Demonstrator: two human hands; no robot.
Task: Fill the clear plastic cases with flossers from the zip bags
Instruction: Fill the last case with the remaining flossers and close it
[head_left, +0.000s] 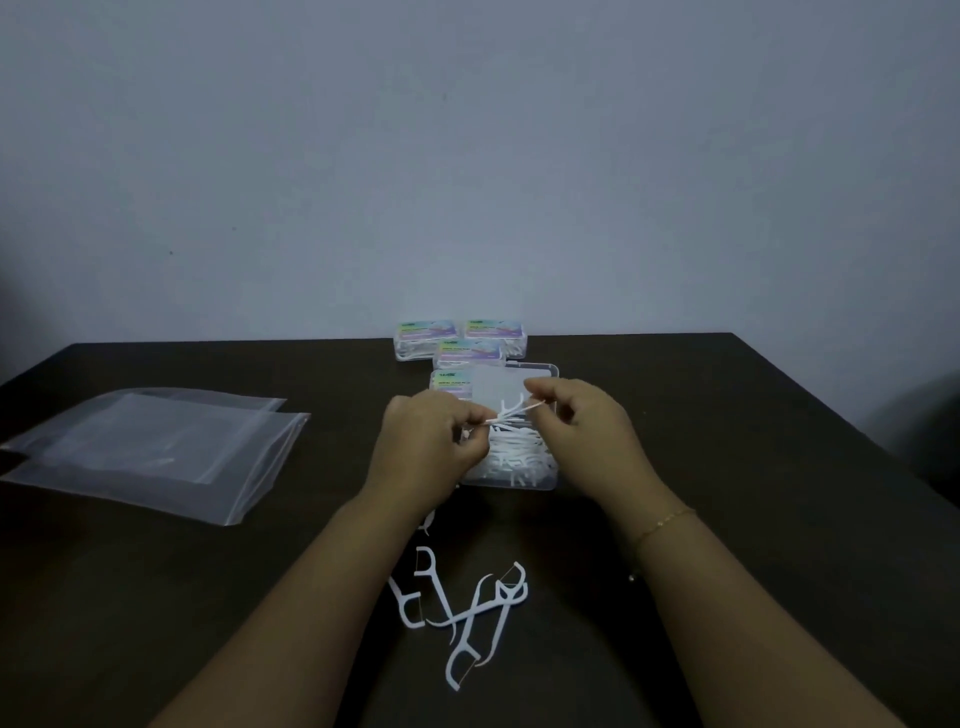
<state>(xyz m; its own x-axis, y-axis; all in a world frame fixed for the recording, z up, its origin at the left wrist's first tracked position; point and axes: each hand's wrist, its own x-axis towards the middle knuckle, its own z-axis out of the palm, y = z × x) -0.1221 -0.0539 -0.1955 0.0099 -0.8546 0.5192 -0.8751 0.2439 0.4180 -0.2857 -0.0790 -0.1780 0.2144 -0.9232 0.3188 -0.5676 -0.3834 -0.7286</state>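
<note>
From the head view, we see our left hand (431, 447) and right hand (587, 431) meeting above the open clear case (511, 480), which sits mid-worktop (753, 467). Both grips are closed in a pinch on a small bunch of flossers (511, 411), the left on one end, the right on the other, held just over the case.

The case already holds a heap of white flossers (514, 457), so we judge it well on the way to full. Behind it, touching or nearly so, stand four labelled cases (470, 348) that look packed and closed; we take those as done.

Still left: several loose flossers (467, 608) lie scattered on the worktop near us, between our forearms. The two zip bags (156, 452), well apart to the left, lie flat and appear emptied, though we cannot be sure.
</note>
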